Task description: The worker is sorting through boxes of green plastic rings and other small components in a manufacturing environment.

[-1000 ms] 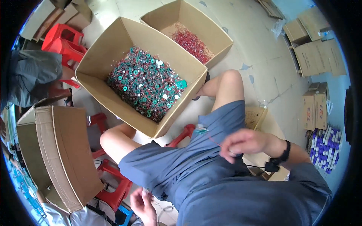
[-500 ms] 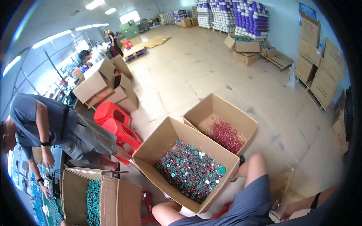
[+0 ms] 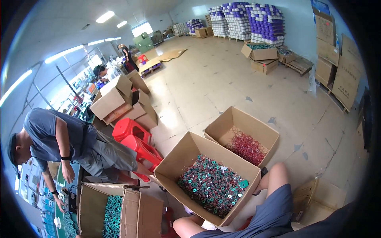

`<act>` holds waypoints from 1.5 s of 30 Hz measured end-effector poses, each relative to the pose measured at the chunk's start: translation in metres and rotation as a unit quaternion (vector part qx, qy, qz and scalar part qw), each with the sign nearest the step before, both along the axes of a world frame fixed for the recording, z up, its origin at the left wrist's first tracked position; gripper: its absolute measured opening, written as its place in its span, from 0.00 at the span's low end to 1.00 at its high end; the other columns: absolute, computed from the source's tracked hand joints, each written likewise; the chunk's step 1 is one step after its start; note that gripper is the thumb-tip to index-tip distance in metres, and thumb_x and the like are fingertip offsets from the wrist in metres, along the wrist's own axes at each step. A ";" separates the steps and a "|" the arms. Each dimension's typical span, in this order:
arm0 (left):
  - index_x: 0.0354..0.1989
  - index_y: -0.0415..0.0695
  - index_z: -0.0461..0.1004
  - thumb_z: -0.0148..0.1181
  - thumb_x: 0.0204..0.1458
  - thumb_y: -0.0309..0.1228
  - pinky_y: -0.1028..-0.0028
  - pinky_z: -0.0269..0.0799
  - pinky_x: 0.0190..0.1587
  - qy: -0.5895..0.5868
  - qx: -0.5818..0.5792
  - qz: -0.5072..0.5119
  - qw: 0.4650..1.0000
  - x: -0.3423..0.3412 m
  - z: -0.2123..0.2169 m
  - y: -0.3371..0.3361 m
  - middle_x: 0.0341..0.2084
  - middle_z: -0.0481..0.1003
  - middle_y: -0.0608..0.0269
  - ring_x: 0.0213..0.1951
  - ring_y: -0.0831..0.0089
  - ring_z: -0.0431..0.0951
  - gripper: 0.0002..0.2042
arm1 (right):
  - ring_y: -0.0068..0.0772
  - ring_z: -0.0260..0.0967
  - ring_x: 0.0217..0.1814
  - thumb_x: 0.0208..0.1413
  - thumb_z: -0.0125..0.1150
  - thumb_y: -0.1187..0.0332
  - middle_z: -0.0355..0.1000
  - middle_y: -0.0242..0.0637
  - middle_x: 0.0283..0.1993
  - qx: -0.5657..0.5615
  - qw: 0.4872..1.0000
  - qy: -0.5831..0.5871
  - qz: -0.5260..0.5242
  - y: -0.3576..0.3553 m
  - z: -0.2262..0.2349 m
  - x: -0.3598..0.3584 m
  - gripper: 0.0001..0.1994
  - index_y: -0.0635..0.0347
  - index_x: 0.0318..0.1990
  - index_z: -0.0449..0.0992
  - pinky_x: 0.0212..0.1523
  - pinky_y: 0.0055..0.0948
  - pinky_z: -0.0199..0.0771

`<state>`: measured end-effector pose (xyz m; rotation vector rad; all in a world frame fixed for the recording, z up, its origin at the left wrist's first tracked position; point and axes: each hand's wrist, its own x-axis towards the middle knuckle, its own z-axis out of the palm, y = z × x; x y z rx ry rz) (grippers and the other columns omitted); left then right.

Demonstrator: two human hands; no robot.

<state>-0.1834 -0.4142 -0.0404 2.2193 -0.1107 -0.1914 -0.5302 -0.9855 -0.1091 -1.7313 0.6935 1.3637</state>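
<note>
Neither of my hands shows; my bent legs in dark shorts [image 3: 274, 206] fill the lower middle. In front of my knees stands an open cardboard box [image 3: 170, 174] holding a mixed heap of green ring-shaped parts [image 3: 210, 186], with reddish wire bits and a few white pieces among them. Behind it, a second open box [image 3: 222, 123] contains a pile of thin red wires [image 3: 246, 148]. Another open box [image 3: 133, 214] at the lower left holds many green rings [image 3: 112, 216].
A co-worker [image 3: 59, 135] bends over a workbench at the left. Red stools [image 3: 133, 131] stand beside that person, with stacked cartons [image 3: 119, 99] beyond. An open carton [image 3: 321, 202] sits right of my legs. Purple and white stacks [image 3: 266, 23] line the far wall.
The view has shifted, so the boxes appear further right and lower. My right hand and wristband, seen at the lower right before, have left the picture.
</note>
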 end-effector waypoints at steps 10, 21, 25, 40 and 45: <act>0.30 0.39 0.75 0.55 0.61 0.36 0.64 0.69 0.28 -0.005 0.049 -0.089 0.995 -0.009 0.001 0.008 0.19 0.74 0.52 0.22 0.60 0.72 0.13 | 0.27 0.77 0.41 0.65 0.57 0.55 0.81 0.33 0.40 -0.064 0.994 -0.076 0.048 0.001 0.004 -0.024 0.13 0.50 0.43 0.84 0.46 0.32 0.77; 0.30 0.39 0.75 0.55 0.61 0.36 0.63 0.70 0.27 0.017 0.122 -0.160 0.979 -0.042 0.013 0.029 0.18 0.74 0.51 0.22 0.58 0.73 0.13 | 0.28 0.77 0.39 0.65 0.57 0.56 0.81 0.34 0.38 -0.106 0.976 -0.142 0.125 0.000 0.014 -0.045 0.13 0.51 0.41 0.84 0.44 0.32 0.78; 0.30 0.39 0.75 0.55 0.61 0.36 0.63 0.70 0.27 0.019 0.147 -0.188 0.971 -0.042 0.016 0.033 0.18 0.74 0.50 0.22 0.58 0.73 0.13 | 0.28 0.77 0.38 0.65 0.57 0.56 0.81 0.34 0.38 -0.124 0.966 -0.172 0.149 -0.001 0.011 -0.043 0.13 0.52 0.40 0.84 0.43 0.32 0.78; 0.31 0.39 0.75 0.55 0.60 0.36 0.62 0.70 0.27 0.029 0.219 -0.288 0.932 -0.048 -0.001 0.038 0.18 0.74 0.48 0.22 0.55 0.74 0.12 | 0.29 0.78 0.35 0.64 0.57 0.56 0.81 0.35 0.35 -0.203 0.907 -0.280 0.241 -0.015 0.006 -0.027 0.14 0.54 0.38 0.84 0.40 0.32 0.79; 0.31 0.39 0.75 0.55 0.59 0.36 0.61 0.71 0.27 0.043 0.241 -0.309 0.919 -0.071 -0.003 0.048 0.18 0.74 0.47 0.22 0.54 0.74 0.12 | 0.29 0.78 0.34 0.64 0.57 0.56 0.81 0.36 0.35 -0.219 0.880 -0.313 0.283 -0.018 0.010 -0.023 0.14 0.55 0.37 0.84 0.39 0.32 0.79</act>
